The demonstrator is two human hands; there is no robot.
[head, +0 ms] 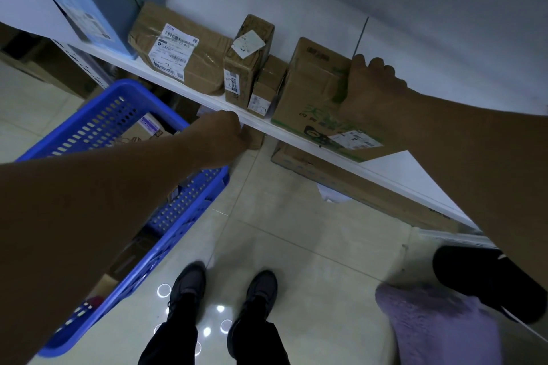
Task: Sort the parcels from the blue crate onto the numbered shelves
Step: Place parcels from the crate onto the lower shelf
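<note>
Right hand (370,83) grips the far top edge of the large green-printed parcel (311,92), which stands on the white shelf (189,95) just beside three smaller taped parcels (246,62). Left hand (228,133) is curled at the shelf's front lip; whether it holds anything cannot be told. Below it on the floor, the blue crate (98,124) holds more boxes (148,127).

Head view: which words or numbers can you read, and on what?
"3003": white label on the blue box.
Shipping labels on the brown parcels: too blurred to read.
Green print on the large carton: not legible.
</note>
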